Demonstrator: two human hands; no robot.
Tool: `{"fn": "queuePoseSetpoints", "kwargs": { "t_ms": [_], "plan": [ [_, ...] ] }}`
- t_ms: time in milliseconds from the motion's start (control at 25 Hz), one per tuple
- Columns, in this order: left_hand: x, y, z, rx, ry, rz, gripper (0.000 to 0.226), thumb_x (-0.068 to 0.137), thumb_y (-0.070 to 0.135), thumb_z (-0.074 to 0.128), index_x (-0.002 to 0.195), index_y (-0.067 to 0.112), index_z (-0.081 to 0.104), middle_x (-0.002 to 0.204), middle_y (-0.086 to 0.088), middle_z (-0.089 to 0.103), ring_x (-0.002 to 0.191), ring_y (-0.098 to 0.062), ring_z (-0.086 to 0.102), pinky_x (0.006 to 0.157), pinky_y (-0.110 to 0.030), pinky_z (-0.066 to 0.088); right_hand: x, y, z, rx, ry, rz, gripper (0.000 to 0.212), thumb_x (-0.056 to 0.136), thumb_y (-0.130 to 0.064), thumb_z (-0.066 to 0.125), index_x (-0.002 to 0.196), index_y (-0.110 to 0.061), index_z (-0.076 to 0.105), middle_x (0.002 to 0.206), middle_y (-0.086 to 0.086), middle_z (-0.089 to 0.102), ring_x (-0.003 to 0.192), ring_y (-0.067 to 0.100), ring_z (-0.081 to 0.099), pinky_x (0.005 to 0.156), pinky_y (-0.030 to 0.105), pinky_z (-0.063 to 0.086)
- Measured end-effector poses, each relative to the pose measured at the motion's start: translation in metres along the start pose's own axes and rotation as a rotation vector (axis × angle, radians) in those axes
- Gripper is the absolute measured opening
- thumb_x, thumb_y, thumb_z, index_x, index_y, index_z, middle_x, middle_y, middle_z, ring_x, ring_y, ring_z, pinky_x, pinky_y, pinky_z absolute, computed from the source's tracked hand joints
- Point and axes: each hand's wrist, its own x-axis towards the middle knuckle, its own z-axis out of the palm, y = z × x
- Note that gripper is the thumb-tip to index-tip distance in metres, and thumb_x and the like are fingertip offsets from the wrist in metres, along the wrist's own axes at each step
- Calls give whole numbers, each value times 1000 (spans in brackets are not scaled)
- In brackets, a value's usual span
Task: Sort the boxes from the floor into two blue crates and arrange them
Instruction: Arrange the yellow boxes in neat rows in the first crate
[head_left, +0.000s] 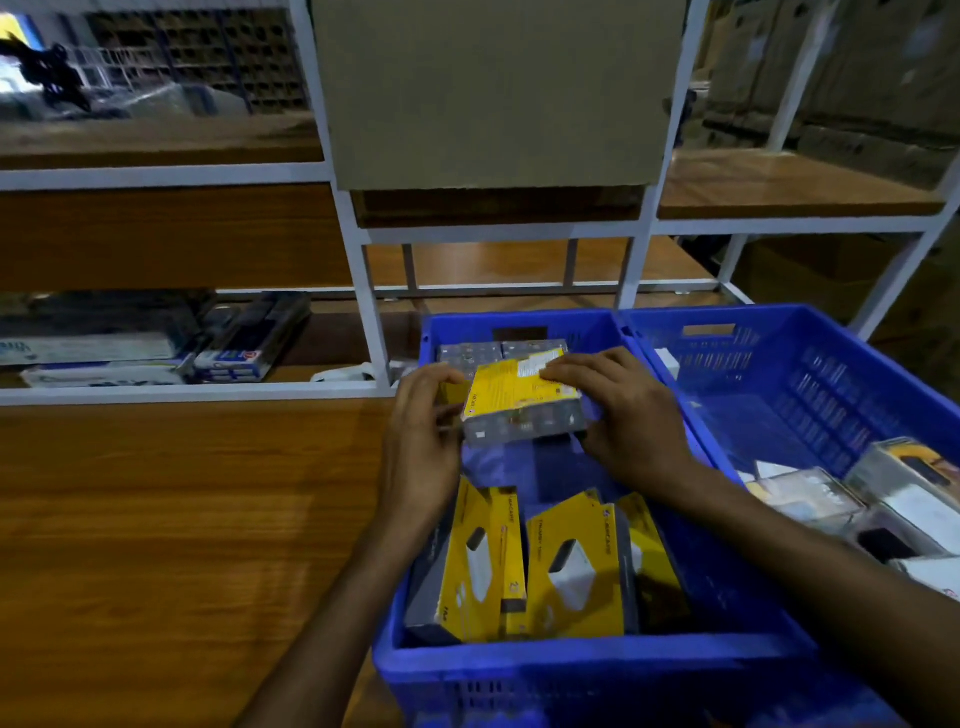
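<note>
Both hands grasp one yellow-topped box, held tilted over the far half of the left blue crate. Left hand has its fingers curled round the box's left end. Right hand lays its fingers over the top at the right end, thumb on the near side. The box has a grey, clear-looking side facing the camera.

Behind it, against the crate's far wall, sit grey boxes, partly hidden by the held box. At the near end, yellow boxes stand upright side by side with cut-out windows; a bare patch of crate floor lies between them and the held box.

The right blue crate touches the left one wall to wall. Clear and white packs fill its near right corner; the right forearm crosses over the shared wall and covers part of them.

Both crates rest on a wooden surface. A white shelf frame stands just beyond, a big cardboard box on its upper level and blue-white packs on the low shelf to the left. Background is blurred.
</note>
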Motion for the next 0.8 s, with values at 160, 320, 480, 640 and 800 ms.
{"fn": "queuePoseSetpoints", "kwargs": {
  "t_ms": [160,320,480,640,800],
  "plan": [
    [5,-15,-3,-20,86,-221,56,86,-17,64,106,35,58,133,-2,54,94,-10,69,66,-11,54,17,19,35,424,-316,640,55,76,-37,89,126,-25,68,116,-4,75,102,14,69,88,38,59],
    [5,-21,-2,-50,111,-272,46,89,-10,66,106,32,57,126,-2,61,79,4,67,64,-8,50,26,30,88,395,-560,686,31,76,-31,91,96,-24,68,101,-5,71,97,19,69,80,33,54],
    [6,-25,-2,-75,127,-315,38,89,-5,68,108,26,61,123,-1,63,85,-6,69,63,-10,50,27,21,140,315,-552,757,28,74,-31,92,86,-17,70,85,-4,66,88,21,68,65,27,45],
    [5,-27,-2,-71,129,-333,31,90,-6,67,107,19,65,116,-2,65,80,-1,67,61,-10,49,20,19,169,191,-483,885,58,73,-46,90,50,-20,44,52,-4,46,52,12,47,57,24,34],
    [6,-29,-2,-46,106,-345,26,91,-2,69,102,22,67,112,-2,68,87,-8,68,65,-12,51,11,13,174,180,-453,800,50,73,-46,90,61,-26,46,71,-1,55,69,21,56,51,22,29]
  ]
}}
